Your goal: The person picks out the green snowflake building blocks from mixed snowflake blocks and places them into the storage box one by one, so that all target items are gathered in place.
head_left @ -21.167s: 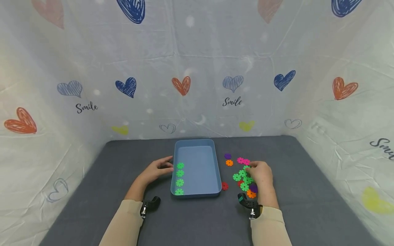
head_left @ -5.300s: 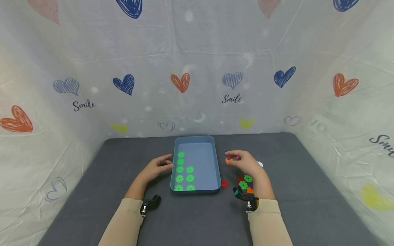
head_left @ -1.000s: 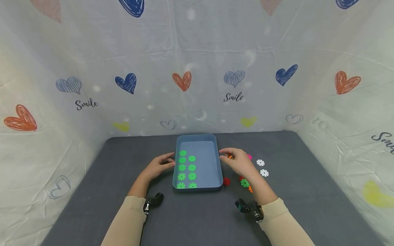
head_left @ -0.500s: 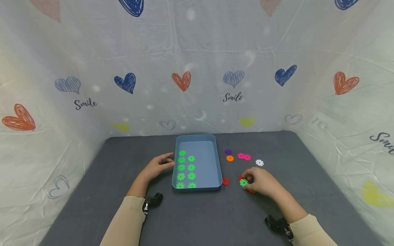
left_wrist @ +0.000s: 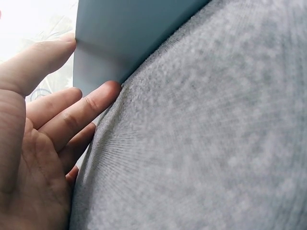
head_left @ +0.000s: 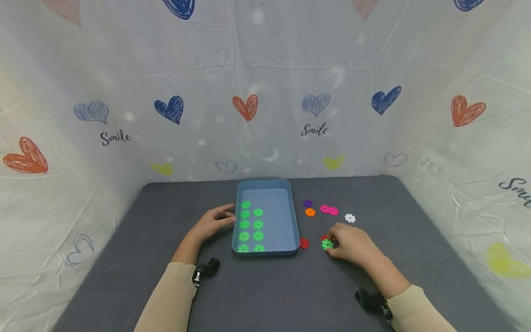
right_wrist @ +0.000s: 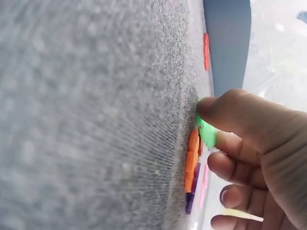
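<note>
My right hand pinches a green flower-shaped plastic disc between thumb and index finger, low over the cloth. In the right wrist view, that disc shows partly behind the thumb, with an orange disc and a purple disc lying close by. A red disc peeks out behind the green one. My left hand touches the left wall of a blue tray, its fingers relaxed. Inside the tray, several green discs lie in two columns along the left and middle.
Right of the tray lie another red disc, a purple disc, an orange disc, two pink discs and a white disc. A dark grey cloth covers the table; a printed curtain hangs behind.
Over the longer span, green discs in the tray have grown from one column to two. Within the last second, my right hand left the tray's right edge and took hold of a green disc.
</note>
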Demonstrator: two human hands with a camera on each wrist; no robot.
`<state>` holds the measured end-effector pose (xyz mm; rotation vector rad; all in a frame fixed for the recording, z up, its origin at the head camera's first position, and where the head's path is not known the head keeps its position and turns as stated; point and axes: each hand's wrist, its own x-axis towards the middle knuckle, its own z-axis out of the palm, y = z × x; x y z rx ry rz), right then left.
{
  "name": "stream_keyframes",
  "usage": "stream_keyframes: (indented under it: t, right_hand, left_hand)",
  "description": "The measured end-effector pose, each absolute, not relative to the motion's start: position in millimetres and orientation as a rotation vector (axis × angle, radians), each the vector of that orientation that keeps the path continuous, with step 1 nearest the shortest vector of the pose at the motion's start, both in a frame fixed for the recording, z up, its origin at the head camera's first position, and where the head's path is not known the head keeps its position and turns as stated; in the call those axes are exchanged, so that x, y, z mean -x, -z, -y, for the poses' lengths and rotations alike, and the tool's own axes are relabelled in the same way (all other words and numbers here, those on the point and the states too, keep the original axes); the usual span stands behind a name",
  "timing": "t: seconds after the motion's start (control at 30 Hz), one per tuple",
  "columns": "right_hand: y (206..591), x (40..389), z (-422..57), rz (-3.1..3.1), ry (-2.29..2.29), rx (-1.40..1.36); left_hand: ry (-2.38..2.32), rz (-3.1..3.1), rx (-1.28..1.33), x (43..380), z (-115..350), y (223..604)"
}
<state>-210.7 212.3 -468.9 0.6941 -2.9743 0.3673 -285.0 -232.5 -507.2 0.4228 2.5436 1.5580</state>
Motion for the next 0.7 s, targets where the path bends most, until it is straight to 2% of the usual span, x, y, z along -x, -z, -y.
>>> stream_keyframes:
  t: [0.13,0.37,0.7]
  right_hand:
    - [467,214,-206,2.983,-0.387,-0.724]
    - [466,214,-200,2.94,-0.691,-0.746]
    - [446,223,-183,2.833,-1.466,-0.48]
  left_hand:
    - [-1.557,-2.546,-0.439,286,233,507]
    - [-1.566,-2.525,-0.412,286,233,508]
    - [-1.554,-2.539,-0.433,285,235,509]
